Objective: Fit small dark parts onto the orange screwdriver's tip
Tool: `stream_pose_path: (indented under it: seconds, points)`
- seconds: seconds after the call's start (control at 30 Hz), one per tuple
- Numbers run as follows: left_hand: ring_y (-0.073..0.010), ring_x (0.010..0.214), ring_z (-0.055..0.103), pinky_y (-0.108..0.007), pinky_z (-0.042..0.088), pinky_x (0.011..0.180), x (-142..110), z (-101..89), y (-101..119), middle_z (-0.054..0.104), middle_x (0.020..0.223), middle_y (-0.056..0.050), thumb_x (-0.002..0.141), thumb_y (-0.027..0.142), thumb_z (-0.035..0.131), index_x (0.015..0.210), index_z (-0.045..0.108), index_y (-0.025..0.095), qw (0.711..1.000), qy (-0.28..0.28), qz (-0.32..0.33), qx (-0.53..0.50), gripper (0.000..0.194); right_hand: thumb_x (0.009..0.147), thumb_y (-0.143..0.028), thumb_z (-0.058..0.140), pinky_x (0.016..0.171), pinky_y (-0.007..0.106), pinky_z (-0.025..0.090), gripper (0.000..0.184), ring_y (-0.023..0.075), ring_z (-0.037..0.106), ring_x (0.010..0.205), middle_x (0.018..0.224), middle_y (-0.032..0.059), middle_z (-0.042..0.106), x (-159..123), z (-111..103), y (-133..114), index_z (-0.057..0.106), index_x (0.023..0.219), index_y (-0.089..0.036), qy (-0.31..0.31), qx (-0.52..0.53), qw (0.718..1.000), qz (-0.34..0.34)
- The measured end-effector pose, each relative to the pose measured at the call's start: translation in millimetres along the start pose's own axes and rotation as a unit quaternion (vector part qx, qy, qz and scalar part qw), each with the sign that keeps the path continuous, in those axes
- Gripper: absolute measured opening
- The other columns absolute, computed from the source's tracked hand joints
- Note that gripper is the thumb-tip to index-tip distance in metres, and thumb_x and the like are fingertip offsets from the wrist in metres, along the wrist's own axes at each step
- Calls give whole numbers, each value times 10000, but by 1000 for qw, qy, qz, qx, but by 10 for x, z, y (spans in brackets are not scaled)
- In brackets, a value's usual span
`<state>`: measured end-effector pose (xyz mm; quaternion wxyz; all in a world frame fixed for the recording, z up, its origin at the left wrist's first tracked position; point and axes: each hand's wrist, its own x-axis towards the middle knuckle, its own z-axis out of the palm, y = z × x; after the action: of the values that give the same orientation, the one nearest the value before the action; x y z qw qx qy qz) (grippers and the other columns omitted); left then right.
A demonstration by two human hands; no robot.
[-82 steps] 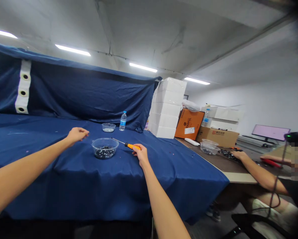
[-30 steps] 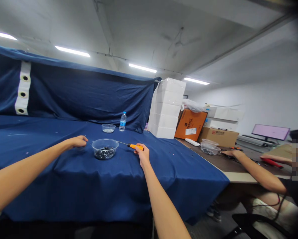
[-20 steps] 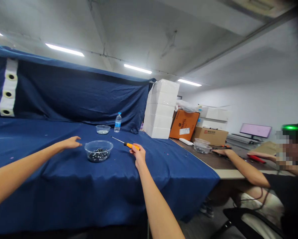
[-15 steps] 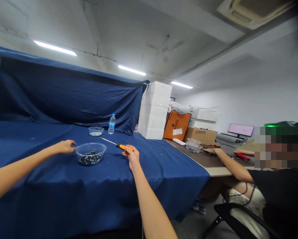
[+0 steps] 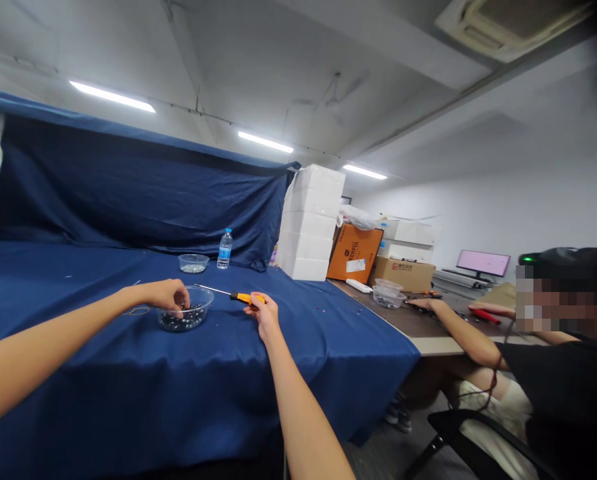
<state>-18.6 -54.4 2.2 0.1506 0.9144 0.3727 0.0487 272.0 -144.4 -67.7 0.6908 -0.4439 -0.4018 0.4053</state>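
Head: contents of left grip [image 5: 172,295] unclear

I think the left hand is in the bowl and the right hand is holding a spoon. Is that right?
Not quite: the head view shows the right hand holding an orange-handled screwdriver, not a spoon. The left hand is in the bowl.

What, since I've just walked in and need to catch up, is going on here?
The left hand is reaching into the near bowl, which holds small dark and pale pieces. The right hand holds an orange-handled screwdriver, its shaft pointing toward that bowl. Behind them, a bottle stands beside a far bowl of pale pieces. At the brown table, a co-worker has one hand on a red-handled tool.
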Motion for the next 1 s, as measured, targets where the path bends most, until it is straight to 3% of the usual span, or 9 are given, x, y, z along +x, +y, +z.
stream_pose_path:
  seconds: [0.23,0.5,0.77,1.0]
  points:
    - [-166,743,669,-351,566,747,183,64,-1,695,815,-7,928,351,718,879,692,134,998,-23,-23,47,224,994,-295,648,634,266,588,206,126,666,730,965,30,686,3,-7,-5,649,1123,-134,-4,-7,1000,-2]
    - [-162,749,665,-341,567,739,132,120,-45,685,843,-6,939,299,703,952,673,133,999,15,-12,46,169,993,-295,649,649,275,592,205,131,671,745,973,32,688,-6,-6,7,651,1121,-134,-1,-1,1000,-2]
    - [-166,761,666,-345,564,753,95,123,-21,678,812,1,930,279,712,872,670,133,999,41,11,26,162,994,-288,649,623,258,585,193,121,663,716,945,24,685,-14,-12,-3,652,1107,-132,-2,-3,1000,-6]
    - [-172,755,665,-341,542,748,24,107,56,678,799,-1,937,306,685,895,648,145,994,97,42,-20,170,996,-294,648,595,242,576,186,110,655,677,903,13,685,-19,-10,-3,657,1081,-129,-4,3,1000,-12]
